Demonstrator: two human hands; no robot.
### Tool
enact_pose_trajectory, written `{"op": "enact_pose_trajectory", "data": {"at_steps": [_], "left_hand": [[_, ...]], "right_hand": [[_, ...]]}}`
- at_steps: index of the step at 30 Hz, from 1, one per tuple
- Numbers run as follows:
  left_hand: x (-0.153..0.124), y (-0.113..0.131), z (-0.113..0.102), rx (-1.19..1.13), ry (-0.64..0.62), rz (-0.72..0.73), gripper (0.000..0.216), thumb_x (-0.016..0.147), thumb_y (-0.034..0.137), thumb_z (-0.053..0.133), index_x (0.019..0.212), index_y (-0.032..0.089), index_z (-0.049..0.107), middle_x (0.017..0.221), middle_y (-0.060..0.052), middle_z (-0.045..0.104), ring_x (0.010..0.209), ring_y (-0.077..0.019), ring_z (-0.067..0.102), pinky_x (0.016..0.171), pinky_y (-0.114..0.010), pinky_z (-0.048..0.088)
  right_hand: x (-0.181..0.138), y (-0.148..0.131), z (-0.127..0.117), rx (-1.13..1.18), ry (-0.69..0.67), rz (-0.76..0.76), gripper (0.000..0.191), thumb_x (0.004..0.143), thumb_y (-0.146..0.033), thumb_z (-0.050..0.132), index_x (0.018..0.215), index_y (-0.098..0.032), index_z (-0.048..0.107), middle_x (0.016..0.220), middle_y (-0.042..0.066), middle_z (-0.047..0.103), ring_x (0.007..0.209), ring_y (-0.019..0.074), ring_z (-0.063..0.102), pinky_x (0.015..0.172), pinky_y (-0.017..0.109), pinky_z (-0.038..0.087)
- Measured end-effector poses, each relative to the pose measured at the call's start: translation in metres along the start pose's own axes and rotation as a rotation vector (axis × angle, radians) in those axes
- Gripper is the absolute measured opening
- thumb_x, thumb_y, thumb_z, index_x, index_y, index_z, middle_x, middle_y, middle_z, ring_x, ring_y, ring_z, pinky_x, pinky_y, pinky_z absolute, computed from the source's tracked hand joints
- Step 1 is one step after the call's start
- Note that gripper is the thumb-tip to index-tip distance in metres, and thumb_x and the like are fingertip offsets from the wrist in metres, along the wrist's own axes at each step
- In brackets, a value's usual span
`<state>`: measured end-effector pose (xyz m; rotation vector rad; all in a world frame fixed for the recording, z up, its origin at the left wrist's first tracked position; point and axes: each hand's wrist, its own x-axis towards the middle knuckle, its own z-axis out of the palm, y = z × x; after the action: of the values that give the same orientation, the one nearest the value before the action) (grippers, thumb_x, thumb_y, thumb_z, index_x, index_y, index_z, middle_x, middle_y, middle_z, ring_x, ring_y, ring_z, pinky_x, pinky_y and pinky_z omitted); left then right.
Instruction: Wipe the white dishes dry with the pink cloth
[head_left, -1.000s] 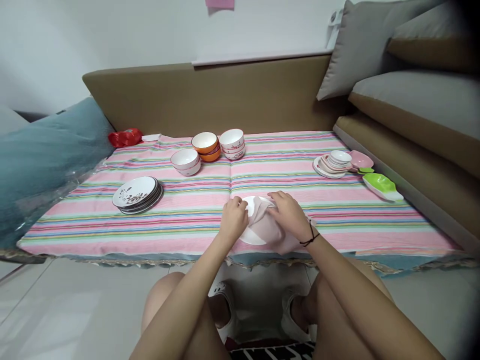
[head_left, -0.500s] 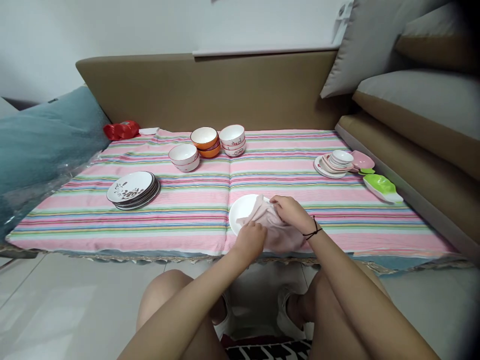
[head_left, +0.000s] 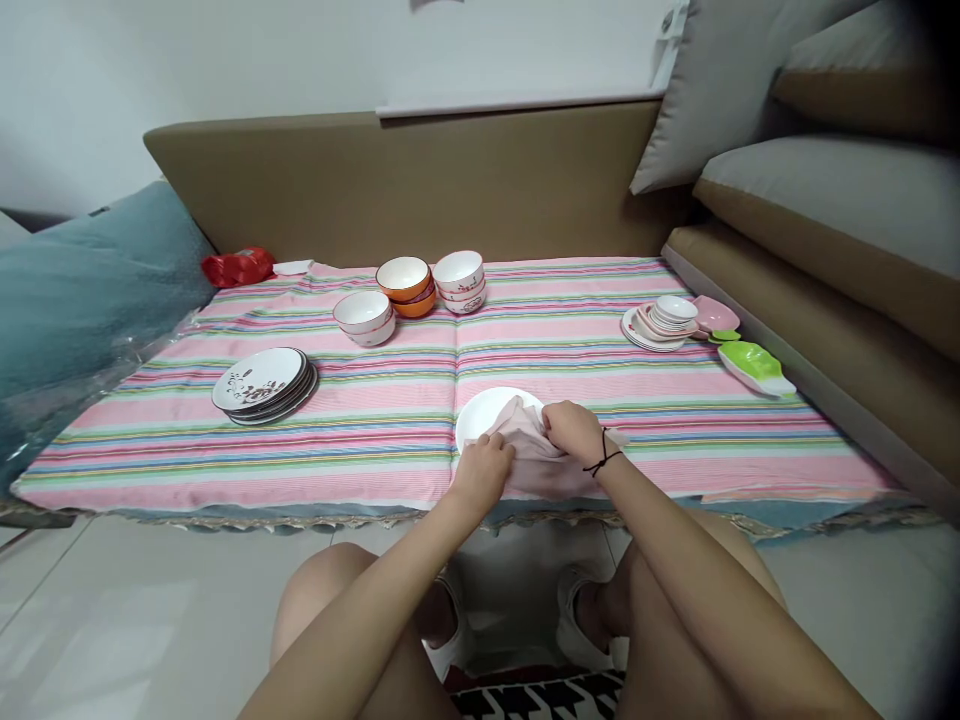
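A white plate (head_left: 487, 408) lies near the front edge of the striped cloth, its near right part covered by a crumpled pale pink cloth (head_left: 536, 455). My left hand (head_left: 484, 473) grips the plate's near left rim, fingers curled over the edge and touching the pink cloth. At the right rim, my right hand (head_left: 576, 432) is closed on the pink cloth, pressing it against the plate. The fingertips of my right hand are partly hidden in the folds.
Stacked patterned plates (head_left: 262, 385) sit at left. Behind are white bowls (head_left: 365, 318), orange bowls (head_left: 406, 283) and flowered bowls (head_left: 460, 280). Small dishes (head_left: 660, 322), a pink dish (head_left: 716, 314) and a green leaf-shaped dish (head_left: 754, 366) stand at right. A red package (head_left: 238, 267) lies back left.
My left hand has shifted slightly left and up along the plate's rim. My right hand has turned and closed more tightly on the pink cloth. The view has shifted a little.
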<state>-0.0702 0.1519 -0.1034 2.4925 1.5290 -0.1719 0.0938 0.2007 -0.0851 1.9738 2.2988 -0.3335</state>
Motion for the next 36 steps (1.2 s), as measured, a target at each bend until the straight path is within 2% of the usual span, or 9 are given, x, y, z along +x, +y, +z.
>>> {"op": "enact_pose_trajectory", "data": {"at_steps": [2,7,10,12,17,19,23,30,36], "left_hand": [[-0.001,-0.002,0.002,0.014,0.028,0.014,0.024,0.089,0.013,0.042,0.104,0.016,0.061,0.110,-0.012,0.057,0.106,-0.0262,0.053,0.090,-0.041,0.045],[0.003,-0.006,0.003,0.022,0.047,0.025,0.018,0.086,0.013,0.048,0.098,0.017,0.062,0.105,-0.010,0.059,0.102,-0.0248,0.054,0.089,-0.038,0.046],[0.004,-0.007,0.003,0.019,0.049,0.003,0.018,0.086,0.013,0.050,0.099,0.017,0.062,0.106,-0.010,0.059,0.103,-0.0258,0.054,0.087,-0.037,0.047],[0.005,-0.007,0.003,0.012,0.053,-0.029,0.020,0.085,0.014,0.052,0.104,0.016,0.060,0.109,-0.011,0.058,0.106,-0.0269,0.054,0.086,-0.037,0.048],[0.012,-0.012,-0.003,-0.026,0.063,-0.126,0.033,0.089,0.023,0.051,0.121,0.018,0.050,0.130,-0.014,0.048,0.107,-0.0264,0.058,0.084,-0.038,0.050],[0.015,-0.015,-0.007,-0.047,0.053,-0.154,0.039,0.091,0.025,0.047,0.130,0.021,0.044,0.141,-0.014,0.040,0.104,-0.0250,0.060,0.084,-0.037,0.051],[0.021,-0.018,-0.014,-0.076,-0.002,-0.203,0.034,0.093,0.024,0.041,0.125,0.023,0.050,0.147,-0.012,0.036,0.101,-0.0237,0.064,0.085,-0.036,0.050],[0.028,-0.032,-0.025,-0.093,-0.003,-0.377,0.039,0.092,0.027,0.038,0.123,0.007,0.051,0.144,-0.029,0.031,0.101,-0.0318,0.064,0.084,-0.043,0.050],[0.023,-0.054,-0.037,-0.204,-0.032,-0.429,0.032,0.089,0.024,0.039,0.107,0.013,0.063,0.128,-0.019,0.054,0.110,-0.0295,0.059,0.091,-0.040,0.045]], "right_hand": [[0.000,0.001,-0.004,-0.010,0.017,0.020,0.021,0.080,-0.011,0.049,0.088,-0.012,0.068,0.088,0.016,0.070,0.082,0.0231,0.066,0.065,0.027,0.041],[0.000,0.014,-0.022,0.028,0.395,0.263,0.028,0.090,-0.021,0.038,0.107,-0.011,0.059,0.086,0.016,0.068,0.079,0.0258,0.065,0.062,0.029,0.039],[-0.001,0.022,-0.027,0.090,0.474,0.313,0.027,0.089,-0.022,0.042,0.110,-0.012,0.057,0.083,0.013,0.068,0.078,0.0250,0.065,0.062,0.029,0.039],[-0.001,0.021,-0.024,0.143,0.462,0.201,0.027,0.089,-0.021,0.042,0.111,-0.013,0.056,0.087,0.011,0.069,0.079,0.0228,0.064,0.064,0.028,0.040],[0.002,-0.004,-0.001,0.150,0.272,-0.386,0.020,0.088,-0.016,0.044,0.096,-0.014,0.063,0.103,0.009,0.067,0.098,0.0190,0.059,0.087,0.027,0.041],[0.004,-0.013,0.009,0.100,0.205,-0.487,0.021,0.088,-0.014,0.045,0.098,-0.012,0.063,0.107,0.011,0.065,0.103,0.0198,0.057,0.093,0.029,0.040],[0.006,-0.021,0.023,0.043,0.142,-0.486,0.026,0.084,-0.016,0.054,0.108,-0.008,0.061,0.115,0.015,0.062,0.111,0.0237,0.055,0.099,0.034,0.039],[-0.001,-0.015,0.027,0.011,0.161,-0.448,0.052,0.080,-0.028,0.066,0.129,-0.016,0.053,0.140,0.014,0.046,0.136,0.0309,0.032,0.112,0.051,0.021],[-0.002,-0.015,0.030,-0.003,0.040,-0.390,0.071,0.075,-0.044,0.070,0.137,-0.019,0.046,0.147,0.016,0.036,0.137,0.0358,0.028,0.111,0.058,0.015]]}}
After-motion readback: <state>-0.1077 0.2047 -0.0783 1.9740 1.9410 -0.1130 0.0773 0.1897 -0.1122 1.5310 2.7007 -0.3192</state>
